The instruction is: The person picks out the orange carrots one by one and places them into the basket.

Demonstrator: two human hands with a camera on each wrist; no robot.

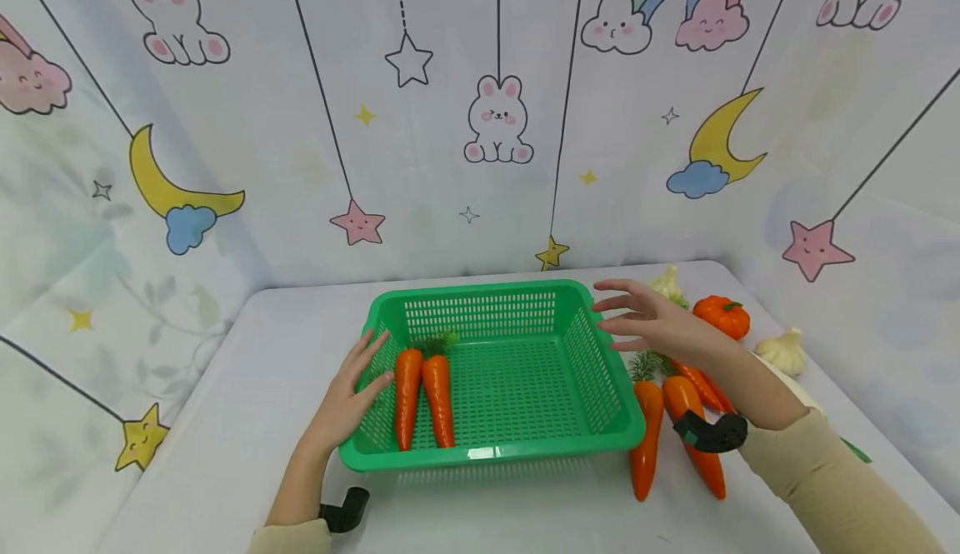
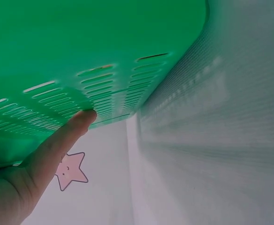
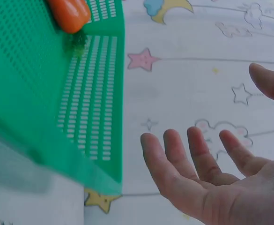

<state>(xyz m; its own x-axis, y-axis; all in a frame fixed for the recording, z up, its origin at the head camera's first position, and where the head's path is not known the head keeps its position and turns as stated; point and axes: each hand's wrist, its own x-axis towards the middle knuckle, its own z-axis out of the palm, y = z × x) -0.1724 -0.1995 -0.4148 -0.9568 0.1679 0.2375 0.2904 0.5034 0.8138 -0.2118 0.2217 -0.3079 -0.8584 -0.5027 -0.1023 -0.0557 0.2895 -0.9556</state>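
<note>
A green plastic basket (image 1: 495, 454) with slotted walls stands in the middle of the white table. Two orange carrots with green tops, a left one (image 1: 407, 396) and a right one (image 1: 439, 404), lie side by side along its left part. At the left wall is my left hand (image 1: 347, 396), fingers spread and loosely extended; the left wrist view has one digit (image 2: 73, 129) right at the slotted wall. My right hand (image 1: 648, 318) hovers by the far right corner of the basket. Its fingers are apart and slightly bent, with nothing between them in the right wrist view.
Right of the basket lie two more carrots, a near one (image 1: 647, 446) and another (image 1: 697, 446), with slim red-orange vegetables (image 1: 701, 383) behind. Farther back are a small orange pumpkin (image 1: 722, 317) and garlic bulbs (image 1: 782, 352). A patterned cloth (image 1: 435, 162) hangs behind the table.
</note>
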